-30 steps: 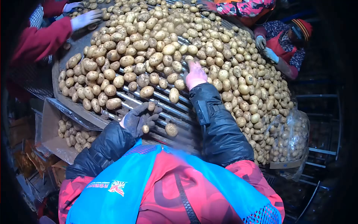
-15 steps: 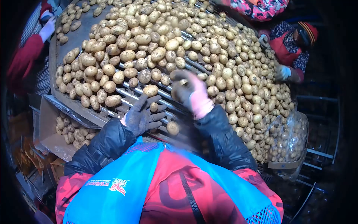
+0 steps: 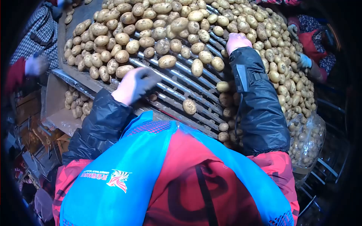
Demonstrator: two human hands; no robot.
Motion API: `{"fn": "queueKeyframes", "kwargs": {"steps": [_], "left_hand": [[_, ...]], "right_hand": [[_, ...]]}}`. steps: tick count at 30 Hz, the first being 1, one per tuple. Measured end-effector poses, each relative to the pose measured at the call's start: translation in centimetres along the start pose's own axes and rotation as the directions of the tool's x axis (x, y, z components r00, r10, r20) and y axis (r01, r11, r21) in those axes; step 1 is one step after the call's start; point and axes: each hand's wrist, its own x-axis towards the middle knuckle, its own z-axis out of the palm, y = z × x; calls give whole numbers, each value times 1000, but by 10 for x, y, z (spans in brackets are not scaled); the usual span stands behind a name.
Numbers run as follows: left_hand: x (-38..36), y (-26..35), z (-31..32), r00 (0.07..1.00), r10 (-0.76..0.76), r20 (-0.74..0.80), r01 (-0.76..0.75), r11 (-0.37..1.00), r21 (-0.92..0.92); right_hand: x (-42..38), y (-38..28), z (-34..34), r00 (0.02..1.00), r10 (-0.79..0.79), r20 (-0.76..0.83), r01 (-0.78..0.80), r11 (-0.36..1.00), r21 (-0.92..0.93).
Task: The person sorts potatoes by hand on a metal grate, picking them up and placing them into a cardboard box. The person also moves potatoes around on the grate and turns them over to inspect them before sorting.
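Observation:
My left hand (image 3: 140, 83), in a grey glove with a pink cuff, hovers over the metal rollers (image 3: 181, 77) at their near left side. Motion smears its fingers, and I see no potato clearly in it. Farther out, my right hand (image 3: 237, 41) reaches to the edge of the big potato heap (image 3: 269, 56); its pink cuff shows, while its fingers are hidden. On the rollers between my hands lie a loose potato (image 3: 189, 106) and an upright oval potato (image 3: 197, 67). A small potato (image 3: 152, 97) sits just below my left hand.
More potatoes (image 3: 109, 41) are piled on the table's left side. At lower left stands a lined carton (image 3: 56, 98) holding potatoes. A clear plastic bag of potatoes (image 3: 307, 139) is at right. A co-worker's gloved hand (image 3: 36, 64) is at left; another person (image 3: 315, 45) works at upper right.
My right hand has moved from the middle of the rollers away to the upper right. My left hand has turned from palm up with fingers spread. The view has shifted, and more roller surface shows.

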Motion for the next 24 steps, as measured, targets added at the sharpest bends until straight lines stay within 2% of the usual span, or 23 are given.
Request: {"fn": "queueKeyframes", "kwargs": {"steps": [1,2,3,5,6,8,9,10,11,13,14,15,16,17,19,20,21,22,23,24], "left_hand": [[0,0,1,993,109,52,-119,956,270],[-4,1,5,979,181,97,-201,754,626],[-12,1,10,962,209,174,-263,558,787],[-21,0,20,969,193,158,-231,463,855],[-20,-5,20,960,234,156,-247,431,868],[-13,-14,20,968,206,144,-220,416,882],[-11,-15,20,972,191,138,-206,410,889],[-11,-12,17,970,177,166,-224,387,895],[-13,-14,11,939,291,186,-304,443,844],[-8,-5,5,949,264,174,-302,591,748],[-11,4,4,981,118,155,-185,815,549],[-1,-21,1,970,121,212,-165,965,204],[-3,-11,4,972,-3,235,38,989,-143],[-6,-2,9,948,-113,299,247,852,-462],[-3,-13,19,955,77,286,171,645,-745],[-4,-7,28,943,88,322,224,550,-805],[-4,0,37,929,102,356,277,446,-851],[1,-10,36,904,40,425,382,372,-846],[5,-20,37,869,112,481,440,266,-858],[5,-16,40,872,95,480,452,219,-865]], "right_hand": [[1,2,0,1000,4,6,-5,1000,11],[2,5,4,999,-14,-37,15,1000,20],[2,8,6,999,-14,-49,15,1000,26],[0,15,6,998,-64,-11,65,994,83],[3,17,16,997,-44,-69,50,995,91],[5,20,29,997,-56,-58,62,991,117],[-7,21,31,989,-82,-126,99,986,134],[-13,23,33,987,-68,-144,102,965,241],[-26,26,34,977,-103,-189,166,918,360],[-47,27,31,934,-77,-348,240,858,454],[-60,28,28,943,-49,-329,262,720,643],[-74,26,20,952,-26,-304,269,542,796],[-75,21,29,969,-54,-241,246,229,942],[-107,9,1,984,-119,-132,131,-18,991],[-135,-17,8,943,-207,-261,262,-18,965],[-150,-28,-2,883,-342,-322,363,61,930],[-166,-46,4,827,-323,-460,472,-45,881],[-174,-54,-1,756,-421,-501,587,97,804],[-185,-60,-14,731,-500,-465,598,140,789],[-178,-62,-17,668,-559,-492,654,124,746]]}}
